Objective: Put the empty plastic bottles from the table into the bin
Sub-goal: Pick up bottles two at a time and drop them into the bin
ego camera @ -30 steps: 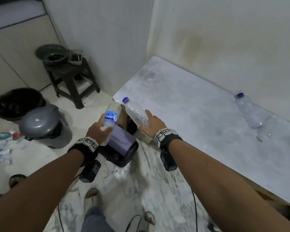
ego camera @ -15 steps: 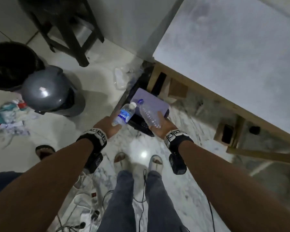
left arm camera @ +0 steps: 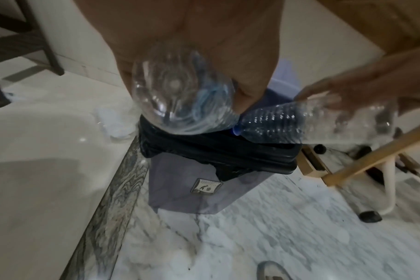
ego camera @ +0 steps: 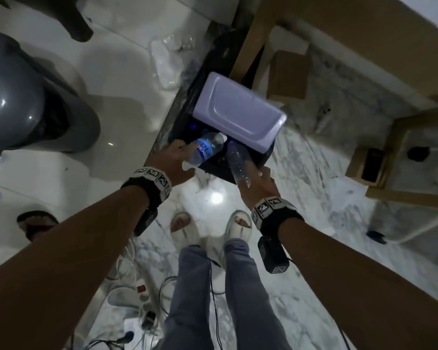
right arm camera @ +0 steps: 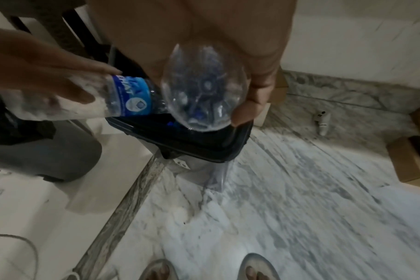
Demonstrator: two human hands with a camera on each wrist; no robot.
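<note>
My left hand (ego camera: 173, 157) grips a clear bottle with a blue label (ego camera: 208, 150), white cap pointing down into the bin. My right hand (ego camera: 257, 181) grips a ribbed, unlabelled clear bottle (ego camera: 238, 165), neck also aimed into the opening. The bin (ego camera: 213, 170) has a black liner and its lavender lid (ego camera: 238, 112) stands raised behind the bottles. In the left wrist view the labelled bottle's base (left arm camera: 178, 100) fills the middle, above the bin's liner (left arm camera: 216, 151). From the right wrist the ribbed bottle's base (right arm camera: 204, 94) hangs over the bin's rim (right arm camera: 204, 147), beside the labelled bottle (right arm camera: 130, 98).
A grey domed bin (ego camera: 23, 97) stands to the left. Wooden table legs (ego camera: 253, 41) and cardboard boxes (ego camera: 288, 74) sit right behind the bin. A crushed plastic bottle (ego camera: 167, 64) lies on the floor. Cables and a power strip (ego camera: 142, 294) lie by my sandalled feet (ego camera: 182, 223).
The head view has tipped down from the table to the floor. Both hands have dropped with their bottles from table height to the bin's opening, necks now pointing in.
</note>
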